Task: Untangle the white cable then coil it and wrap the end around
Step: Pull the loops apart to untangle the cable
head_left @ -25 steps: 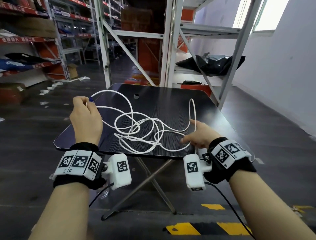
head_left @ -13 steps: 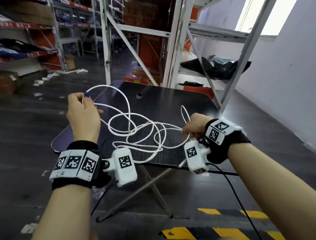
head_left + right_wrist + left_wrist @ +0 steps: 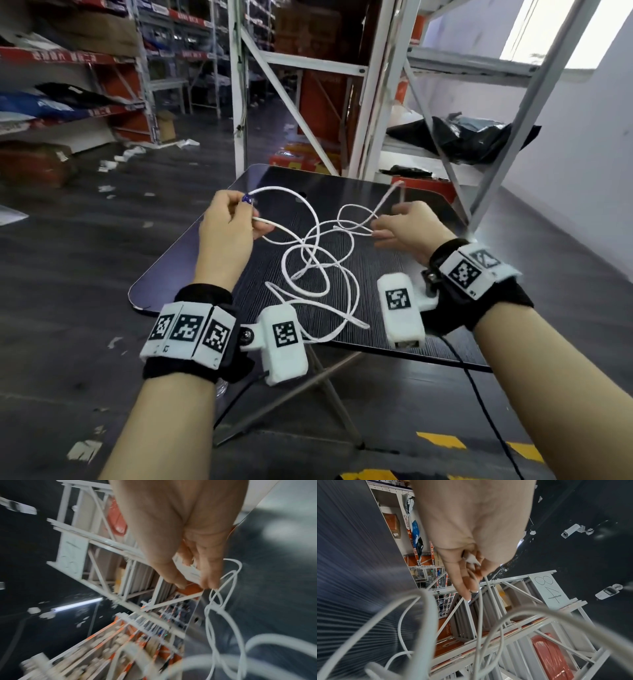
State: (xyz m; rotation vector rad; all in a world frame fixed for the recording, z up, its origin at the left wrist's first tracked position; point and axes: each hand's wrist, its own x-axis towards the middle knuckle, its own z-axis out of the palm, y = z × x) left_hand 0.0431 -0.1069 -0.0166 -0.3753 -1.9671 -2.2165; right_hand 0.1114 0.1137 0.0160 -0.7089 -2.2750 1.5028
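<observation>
The white cable (image 3: 308, 260) is a loose tangle of loops, partly lifted off the black folding table (image 3: 191, 274). My left hand (image 3: 245, 209) is raised over the table's left side and pinches the cable near one end. In the left wrist view my left hand (image 3: 471, 563) has its fingers curled round a white plug (image 3: 471, 559), with strands of the cable (image 3: 480, 615) hanging below. My right hand (image 3: 376, 236) reaches left with its fingers stretched out. A cable loop rises over it and a strand touches its fingertips. In the right wrist view my right hand (image 3: 193, 585) has thumb and fingers apart, with the cable (image 3: 221, 606) beside the fingertips.
White metal shelving racks (image 3: 363, 102) stand right behind the table. A black bag (image 3: 462, 140) lies on the right-hand shelf. The table stands on crossed legs (image 3: 325, 394). Yellow-black tape (image 3: 442, 440) marks the dark floor. Paper scraps (image 3: 113, 164) litter the floor at left.
My right hand has gone from the table's near edge up and further back, lifting a strand and loosening its curled grip. My left hand has stayed on its end. The tangle has been drawn narrower.
</observation>
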